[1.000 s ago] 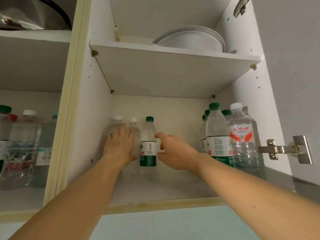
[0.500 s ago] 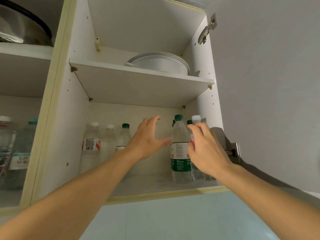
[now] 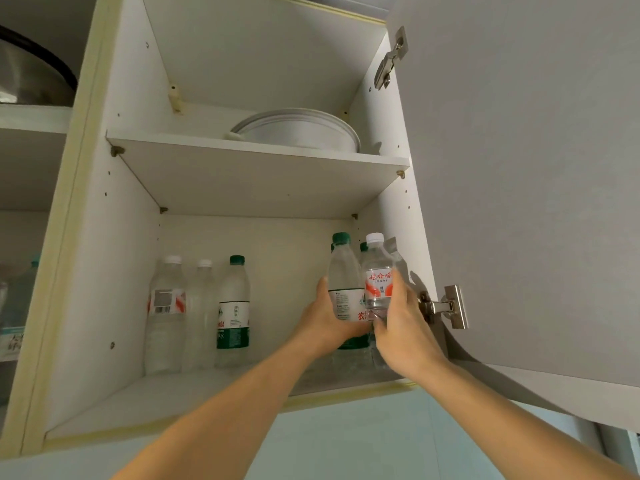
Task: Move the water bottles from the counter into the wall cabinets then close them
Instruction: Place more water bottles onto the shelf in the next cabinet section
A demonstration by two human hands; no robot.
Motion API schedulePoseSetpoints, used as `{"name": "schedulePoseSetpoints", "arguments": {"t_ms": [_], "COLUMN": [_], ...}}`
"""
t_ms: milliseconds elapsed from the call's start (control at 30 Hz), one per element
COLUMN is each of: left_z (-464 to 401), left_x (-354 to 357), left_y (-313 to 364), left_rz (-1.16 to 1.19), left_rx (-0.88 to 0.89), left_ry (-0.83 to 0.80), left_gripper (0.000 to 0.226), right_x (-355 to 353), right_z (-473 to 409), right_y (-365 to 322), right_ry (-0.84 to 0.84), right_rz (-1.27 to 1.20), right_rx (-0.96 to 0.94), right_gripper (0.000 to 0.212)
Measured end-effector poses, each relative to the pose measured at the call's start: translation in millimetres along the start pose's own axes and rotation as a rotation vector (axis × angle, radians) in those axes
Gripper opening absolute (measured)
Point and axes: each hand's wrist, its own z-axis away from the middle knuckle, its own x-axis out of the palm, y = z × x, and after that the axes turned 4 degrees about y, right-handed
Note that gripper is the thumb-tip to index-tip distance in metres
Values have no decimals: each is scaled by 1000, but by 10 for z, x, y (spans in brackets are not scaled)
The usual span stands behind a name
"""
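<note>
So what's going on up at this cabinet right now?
A person is arranging water bottles on the lower shelf of an open wall cabinet. The left hand holds the green-capped bottle and the right hand holds the white-capped bottle beside it, at the shelf's right end. Three more bottles stand at the left. The cabinet door is open.

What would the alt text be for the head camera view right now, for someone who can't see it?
Two hands reach into an open wall cabinet: the left hand grips a green-capped bottle, the right hand a white-capped bottle beside it. Three more bottles stand at the lower shelf's left; a white dish sits above.
</note>
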Motion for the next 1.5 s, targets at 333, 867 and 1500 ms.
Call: {"name": "schedulePoseSetpoints", "arguments": {"t_ms": [333,867,1500], "left_z": [162,369,-69], "left_x": [-355,-1152,-1283], "left_y": [-64,-285,-846], "left_rz": [-29,-234,-790], "left_rx": [-9,-138,-23], "left_ry": [-10,6,-48], "left_gripper": [86,90,153], "right_x": [-96,364,931], "right_z": [-43,-104,-473], "right_y": [100,-498,-631], "right_ry": [-312,-509,-268], "right_rz": [-105,-9,853], "right_rx": [172,14,-564], "right_gripper": [62,55,145]}}
